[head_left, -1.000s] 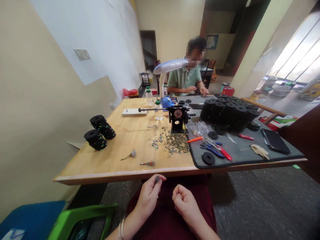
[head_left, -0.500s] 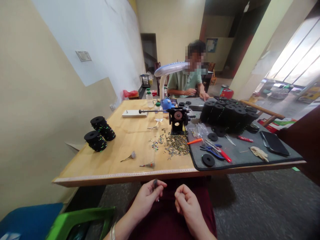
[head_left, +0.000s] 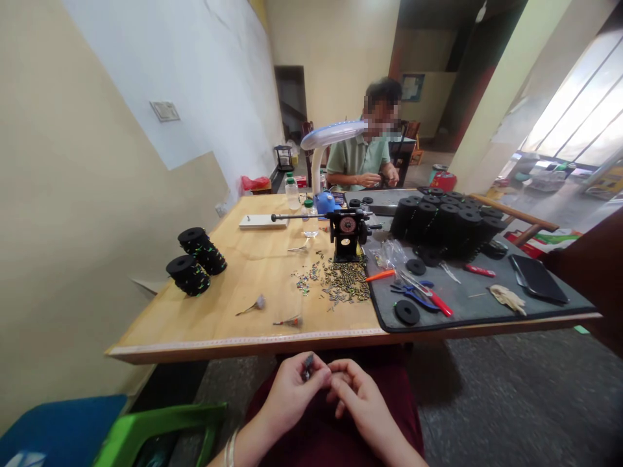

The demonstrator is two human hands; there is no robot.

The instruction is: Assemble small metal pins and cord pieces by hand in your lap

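Observation:
In front of the table edge, above my lap, my left hand [head_left: 296,392] is closed around a small dark grey piece [head_left: 307,367] that shows between its fingers. My right hand [head_left: 359,399] is curled, its thumb and fingertips meeting the tips of my left hand. Anything pinched between the two hands is too small to make out. On the table just beyond lie two small feathered or bristly tufts with thin stems, one grey [head_left: 259,303] and one with orange [head_left: 293,321]. Loose tiny striped tubes [head_left: 345,279] are heaped behind them.
A black hand-cranked winder [head_left: 346,237] stands mid-table, its rod pointing left. Black foam spools [head_left: 187,275] stand left, with many more [head_left: 452,227] right. Pliers [head_left: 416,297] lie on the grey mat [head_left: 467,301]. A person [head_left: 360,159] sits opposite, behind a lamp [head_left: 333,133].
My hands have come together; the right moved left until its fingertips met the left's. The person opposite has drawn a hand back from the mat to the other hand.

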